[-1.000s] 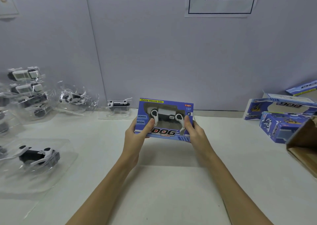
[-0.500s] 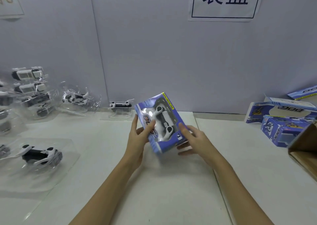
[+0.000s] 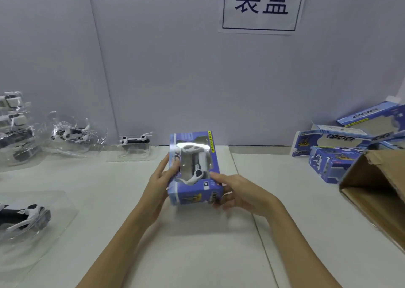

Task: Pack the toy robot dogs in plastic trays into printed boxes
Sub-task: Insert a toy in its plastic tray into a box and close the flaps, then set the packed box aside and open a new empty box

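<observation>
Both hands are gripping one box (image 3: 194, 169) above the table (image 3: 197, 244), its long side running away from me: left hand (image 3: 158, 189) curling round its left edge, right hand (image 3: 238, 194) round the near right corner. I am seeing a dog (image 3: 194, 162) through its window.

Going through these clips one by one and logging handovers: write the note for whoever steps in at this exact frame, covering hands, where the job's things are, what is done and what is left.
Left hand: grips the left side of the packed box.
Right hand: holds its near right corner, fingers curled under.
The box is held above the table, window up, a toy dog visible inside; the near end looks shut.
Left side: dogs in clear trays wait, one near, one by the wall, more stacked further left.
Right side: printed boxes and an open cardboard carton.
Done: this dog boxed. Left: set it down, box the rest.
</observation>
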